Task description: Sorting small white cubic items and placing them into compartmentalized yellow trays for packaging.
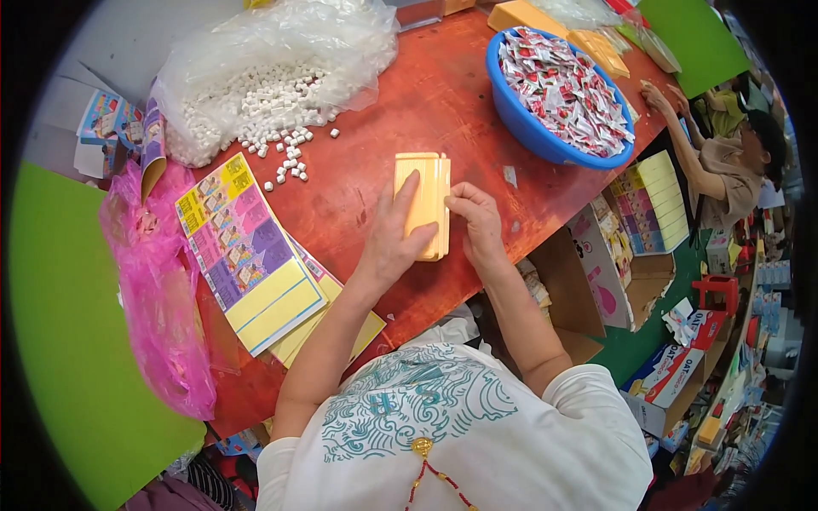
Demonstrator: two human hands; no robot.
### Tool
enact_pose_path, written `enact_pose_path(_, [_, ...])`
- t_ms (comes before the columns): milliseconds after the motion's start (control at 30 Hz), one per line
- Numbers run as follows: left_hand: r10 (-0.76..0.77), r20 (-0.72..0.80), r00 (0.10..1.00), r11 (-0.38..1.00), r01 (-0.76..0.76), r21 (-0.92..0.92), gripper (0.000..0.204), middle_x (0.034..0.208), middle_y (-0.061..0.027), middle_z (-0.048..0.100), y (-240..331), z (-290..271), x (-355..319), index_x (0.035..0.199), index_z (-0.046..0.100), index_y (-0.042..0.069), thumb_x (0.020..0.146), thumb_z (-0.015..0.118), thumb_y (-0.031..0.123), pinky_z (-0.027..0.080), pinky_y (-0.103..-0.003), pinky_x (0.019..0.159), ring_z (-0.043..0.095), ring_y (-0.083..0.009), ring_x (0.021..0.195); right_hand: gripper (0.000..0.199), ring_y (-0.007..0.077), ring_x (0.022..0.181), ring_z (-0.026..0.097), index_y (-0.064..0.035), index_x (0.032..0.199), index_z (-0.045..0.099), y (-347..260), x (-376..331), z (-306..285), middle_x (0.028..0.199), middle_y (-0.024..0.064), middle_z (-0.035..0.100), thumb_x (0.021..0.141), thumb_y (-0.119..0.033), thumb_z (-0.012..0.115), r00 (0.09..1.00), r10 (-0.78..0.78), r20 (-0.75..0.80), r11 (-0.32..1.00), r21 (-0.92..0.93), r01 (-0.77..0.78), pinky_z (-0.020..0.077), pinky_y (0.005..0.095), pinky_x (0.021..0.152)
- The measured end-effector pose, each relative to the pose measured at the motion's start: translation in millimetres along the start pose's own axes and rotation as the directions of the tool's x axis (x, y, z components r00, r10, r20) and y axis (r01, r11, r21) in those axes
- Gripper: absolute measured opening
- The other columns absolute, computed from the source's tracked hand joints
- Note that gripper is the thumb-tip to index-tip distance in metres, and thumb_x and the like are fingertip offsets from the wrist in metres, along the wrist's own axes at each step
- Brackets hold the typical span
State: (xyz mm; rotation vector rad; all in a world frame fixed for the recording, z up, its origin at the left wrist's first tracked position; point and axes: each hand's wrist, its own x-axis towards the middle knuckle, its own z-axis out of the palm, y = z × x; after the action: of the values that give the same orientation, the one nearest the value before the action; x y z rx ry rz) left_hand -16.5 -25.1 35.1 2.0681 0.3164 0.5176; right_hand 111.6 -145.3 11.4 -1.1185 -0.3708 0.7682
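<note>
A pale orange plastic case (433,189), rectangular and closed, is on the red table in front of me. My left hand (394,228) grips it from the left, with a finger and the thumb lying across its top. On the opposite side, the curled fingers of my right hand (477,223) pinch the case's right edge. Whether a small thing is between those right fingertips is hidden. Left of my left forearm lies a stack of printed card sheets (256,264) in yellow, pink and purple.
Small white cubes (290,111) spill from a clear plastic bag at the back left. A blue basin (537,136) of small sachets stands back right, near more orange cases (596,51). Pink plastic (158,289) hangs over the left edge. Another person (724,179) sits at right.
</note>
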Motion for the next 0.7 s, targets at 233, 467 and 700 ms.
enact_pose_path(233, [-0.224,-0.249,0.942,0.928,0.129,-0.349,0.067,0.146,-0.0229,0.035,-41,18,11,0.146,0.037,0.000,0.086,0.058,0.020,0.027,-0.039,0.114,0.037,-0.0354,0.134,0.007,0.0058,0.073,0.043,-0.0015,0.081,0.057,-51,26,16,0.078,-0.0032,0.051,0.086,-0.006,0.057,0.907,-0.421,0.021,0.792,-0.479,0.379,0.0357,0.0225,0.065])
enact_pose_path(467, [-0.215,-0.271,0.938,0.858,0.049,-0.512,0.058,0.143,-0.0165,0.041,-7,-14,-30,0.149,0.034,0.004,0.095,0.052,0.016,0.030,-0.037,0.112,0.039,-0.0257,0.134,0.011,0.0117,0.078,0.048,0.0003,0.082,0.054,-78,-19,64,0.082,0.0045,0.050,0.086,-0.008,0.057,0.718,-0.463,0.520,0.272,-0.687,0.674,0.0390,0.0265,0.072])
enact_pose_path(700, [-0.374,-0.103,0.922,0.489,0.101,-0.866,0.060,0.138,-0.0110,0.047,14,-21,-53,0.153,0.023,0.007,0.100,0.049,0.018,0.035,-0.032,0.107,0.047,-0.0181,0.126,0.007,0.0067,0.082,0.051,-0.0035,0.090,0.059,-20,-32,76,0.087,-0.0020,0.057,0.089,-0.010,0.056,0.909,0.116,0.401,0.983,-0.177,-0.048,0.0410,0.0237,0.076])
